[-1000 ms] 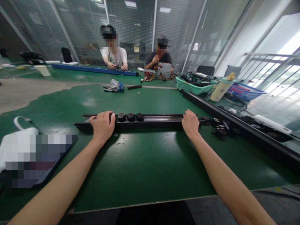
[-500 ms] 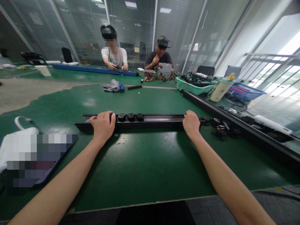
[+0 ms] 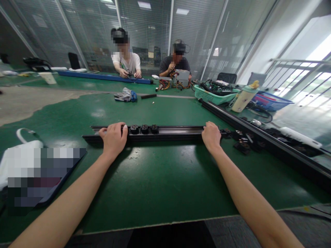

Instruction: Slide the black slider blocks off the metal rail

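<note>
A long black metal channel [image 3: 178, 137] lies crosswise on the green table, its open side up. Several black blocks with round tops, like socket modules [image 3: 144, 129], sit in its left half; one is partly hidden by my left hand [image 3: 113, 139]. That hand is closed over the channel's left part, thumb beside the row of modules. Around the right end my right hand [image 3: 211, 137] is closed, fingertips over the far edge. To the right of my right hand, loose black parts [image 3: 243, 146] lie close to the channel's end.
A longer black rail [image 3: 245, 125] runs diagonally at right. Behind it stand a green basket [image 3: 214, 96], a cream bottle [image 3: 244, 99] and a blue basket [image 3: 274, 103]. Gloves [image 3: 126, 95] lie beyond the channel. A dark tablet-like object [image 3: 69, 167] is at left. Two people sit across the table.
</note>
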Available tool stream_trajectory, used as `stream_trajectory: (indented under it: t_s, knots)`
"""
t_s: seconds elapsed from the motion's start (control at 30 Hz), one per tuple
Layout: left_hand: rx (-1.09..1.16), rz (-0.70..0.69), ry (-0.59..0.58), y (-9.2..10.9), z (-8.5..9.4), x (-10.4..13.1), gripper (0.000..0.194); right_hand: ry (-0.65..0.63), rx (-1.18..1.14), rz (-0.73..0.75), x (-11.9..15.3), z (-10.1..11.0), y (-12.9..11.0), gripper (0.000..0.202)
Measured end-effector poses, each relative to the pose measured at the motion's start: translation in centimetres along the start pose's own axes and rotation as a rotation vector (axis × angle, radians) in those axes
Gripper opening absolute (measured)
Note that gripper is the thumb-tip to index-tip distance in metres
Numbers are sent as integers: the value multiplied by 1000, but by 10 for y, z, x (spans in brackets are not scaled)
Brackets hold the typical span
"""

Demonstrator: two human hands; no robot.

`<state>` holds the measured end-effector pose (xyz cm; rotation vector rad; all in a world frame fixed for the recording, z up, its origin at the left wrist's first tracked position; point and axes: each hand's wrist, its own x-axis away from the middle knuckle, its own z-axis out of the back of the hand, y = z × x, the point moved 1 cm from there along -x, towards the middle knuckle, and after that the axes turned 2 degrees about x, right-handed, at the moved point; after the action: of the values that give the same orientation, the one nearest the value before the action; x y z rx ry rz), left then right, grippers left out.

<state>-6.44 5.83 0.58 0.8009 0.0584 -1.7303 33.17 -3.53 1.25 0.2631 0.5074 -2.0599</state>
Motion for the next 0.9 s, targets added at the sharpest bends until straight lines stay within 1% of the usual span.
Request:
stream_trajectory:
  t_s: [0.33, 0.57, 0.73, 0.9]
  knots:
    - [-10, 0, 6, 0, 0, 1, 43, -35, 40, -37, -3, -1, 4, 32]
    - [-2, 3, -5, 1, 1, 0, 44, -15, 19, -33, -1, 2, 2, 38]
    - [-7, 2, -5, 0, 0, 0, 45, -27, 19, -36, -1, 1, 2, 37]
    - [-8, 0, -1, 0, 0, 0, 44, 7, -4, -33, -1, 0, 3, 40]
